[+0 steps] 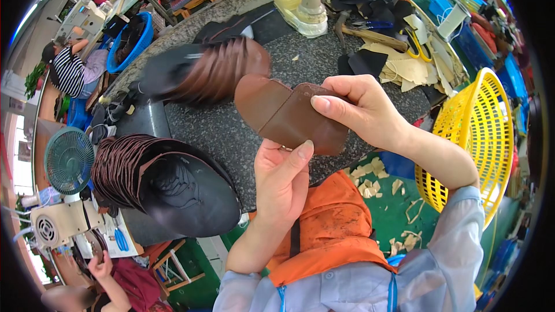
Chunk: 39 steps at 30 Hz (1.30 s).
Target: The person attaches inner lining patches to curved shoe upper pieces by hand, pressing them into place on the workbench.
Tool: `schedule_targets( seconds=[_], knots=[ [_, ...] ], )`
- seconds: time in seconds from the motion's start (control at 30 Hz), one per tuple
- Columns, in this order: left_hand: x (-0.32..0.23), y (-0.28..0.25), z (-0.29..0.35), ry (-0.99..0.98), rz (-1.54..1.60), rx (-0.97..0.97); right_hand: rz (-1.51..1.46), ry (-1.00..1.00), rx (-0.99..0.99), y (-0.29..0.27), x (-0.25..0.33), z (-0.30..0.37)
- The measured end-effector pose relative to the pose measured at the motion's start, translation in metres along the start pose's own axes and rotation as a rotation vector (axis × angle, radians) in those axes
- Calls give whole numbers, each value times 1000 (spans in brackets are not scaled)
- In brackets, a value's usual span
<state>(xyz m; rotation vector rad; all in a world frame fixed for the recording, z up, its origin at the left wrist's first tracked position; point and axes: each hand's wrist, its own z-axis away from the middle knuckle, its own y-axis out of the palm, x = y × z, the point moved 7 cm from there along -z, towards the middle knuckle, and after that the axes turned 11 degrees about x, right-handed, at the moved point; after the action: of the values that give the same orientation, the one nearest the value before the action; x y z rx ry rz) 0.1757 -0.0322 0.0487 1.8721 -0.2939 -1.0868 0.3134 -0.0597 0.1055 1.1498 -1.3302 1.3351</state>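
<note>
A brown leather piece [298, 118], with a rounded flap and a seam across it, is held between both hands above the dark stone worktop [202, 127]. My left hand [280, 176] pinches its lower edge, thumb on top. On the upper right corner, my right hand [364, 107] grips it between thumb and curled fingers. Beyond it lies a fanned stack of brown leather pieces [243, 58], partly blurred. Left of my left hand rests another thick stack of curved leather pieces [188, 190], black on the inside with reddish-brown edges.
At the back stands a translucent pot with a cone top [311, 6]. A hammer [378, 37], yellow-handled scissors [413, 46] and leather scraps [404, 69] lie back right. A yellow basket [442, 156] stands right. Left are a green fan [70, 162], a sewing machine [60, 222] and other people.
</note>
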Motion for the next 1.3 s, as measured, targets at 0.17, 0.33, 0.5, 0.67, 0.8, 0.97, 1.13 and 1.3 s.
schedule_targets(
  seconds=[0.17, 0.33, 0.5, 0.67, 0.8, 0.97, 1.13, 1.3],
  knots=[
    [-5, 0, 7, -6, -94, 30, 183, -7, -164, 7, 5, -9],
    [-11, 4, 13, 4, 42, -3, 534, -290, -208, 22, 16, -19],
    [-23, 7, 23, 23, 205, -42, 563, -358, -213, 33, 37, -21],
    [-52, 40, 44, 209, -57, 27, 389, -453, -150, 35, 74, -27],
    [-101, 57, 80, 429, -26, 107, 4, -126, 219, 52, 78, -40],
    [-160, -94, 136, 707, -168, -650, 133, 86, 327, 87, -14, -88],
    [-209, -172, 120, 803, -471, -870, 342, 49, 377, 139, -34, -80],
    [-200, -136, 118, 471, -760, -679, 772, -406, 101, 201, -12, -114]
  ],
)
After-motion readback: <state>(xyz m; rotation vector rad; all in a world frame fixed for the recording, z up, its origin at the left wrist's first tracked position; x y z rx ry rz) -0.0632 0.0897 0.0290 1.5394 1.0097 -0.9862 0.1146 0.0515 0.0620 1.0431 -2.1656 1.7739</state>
